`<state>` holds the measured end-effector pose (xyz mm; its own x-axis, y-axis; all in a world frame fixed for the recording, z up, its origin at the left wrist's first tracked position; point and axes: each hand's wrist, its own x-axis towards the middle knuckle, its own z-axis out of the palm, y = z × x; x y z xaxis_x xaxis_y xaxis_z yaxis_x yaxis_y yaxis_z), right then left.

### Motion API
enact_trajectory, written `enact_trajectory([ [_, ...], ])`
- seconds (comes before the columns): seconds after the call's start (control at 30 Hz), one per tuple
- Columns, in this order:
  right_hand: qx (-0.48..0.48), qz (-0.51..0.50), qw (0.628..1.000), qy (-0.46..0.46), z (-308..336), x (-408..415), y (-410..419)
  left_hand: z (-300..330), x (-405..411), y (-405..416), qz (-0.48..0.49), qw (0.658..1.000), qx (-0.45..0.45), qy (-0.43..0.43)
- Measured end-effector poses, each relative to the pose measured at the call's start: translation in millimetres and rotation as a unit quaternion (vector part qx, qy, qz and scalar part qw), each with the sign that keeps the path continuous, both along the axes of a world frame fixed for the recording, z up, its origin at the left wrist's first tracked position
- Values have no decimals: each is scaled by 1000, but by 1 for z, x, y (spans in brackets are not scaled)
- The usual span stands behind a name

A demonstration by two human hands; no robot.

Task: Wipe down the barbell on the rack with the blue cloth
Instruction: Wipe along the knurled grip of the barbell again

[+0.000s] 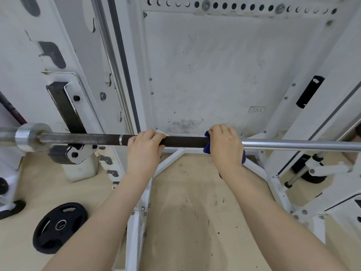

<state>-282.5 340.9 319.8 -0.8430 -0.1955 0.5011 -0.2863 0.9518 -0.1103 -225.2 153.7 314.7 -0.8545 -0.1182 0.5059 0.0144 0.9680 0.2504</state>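
The bar lies level across the white steel rack, dark and rough at the middle, smooth chrome to the right; the left hand curls bare over the dark part; the right hand wraps the blue cloth round the bar where dark meets chrome; a round black plate lies on the pale wood floor.

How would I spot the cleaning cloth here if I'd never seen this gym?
Find the long barbell lying across the white rack. Follow it to the right hand, which wears a ring. The blue cloth is bunched under that hand around the bar, the only bright blue thing in sight.
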Motion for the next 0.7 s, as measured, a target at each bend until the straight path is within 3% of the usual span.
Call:
enact_trajectory([
  [0.1,-68,46,997,-6,1,0,-27,3,-1,-3,-3,1000,12,-24],
  [0.17,-219,78,966,-110,11,1,-32,7,1,-5,-32,998,52,-35],
  [0.27,-527,133,814,-203,28,13,-36,19,13,2,-144,961,227,-58],
  [0.33,-618,176,717,-270,32,21,-40,26,22,11,-197,907,358,-97],
  [0.47,-682,222,601,-353,45,32,-51,36,29,16,-185,807,558,-54],
  [0.57,-692,212,572,-387,48,39,-59,42,28,6,-168,764,622,-35],
  [0.67,-689,199,553,-424,43,47,-61,43,29,0,-189,791,579,-51],
  [0.7,-678,204,562,-428,40,48,-60,44,29,-1,-195,805,558,-52],
])
